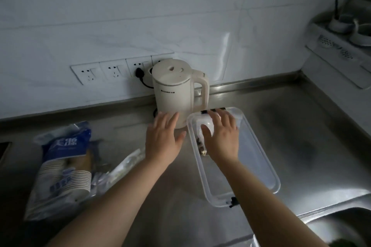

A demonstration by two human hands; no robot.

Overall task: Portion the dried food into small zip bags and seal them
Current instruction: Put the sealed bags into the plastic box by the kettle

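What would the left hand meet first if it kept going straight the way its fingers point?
Most likely the kettle. The left hand is open, fingers stretched toward the kettle's lower body, with nothing visible between them. Depth is hard to judge from this one view, so the remaining gap is unclear.

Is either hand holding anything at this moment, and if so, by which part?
The right hand rests on a small filled bag in the clear container; whether it has a grip cannot be told. The left hand holds nothing.
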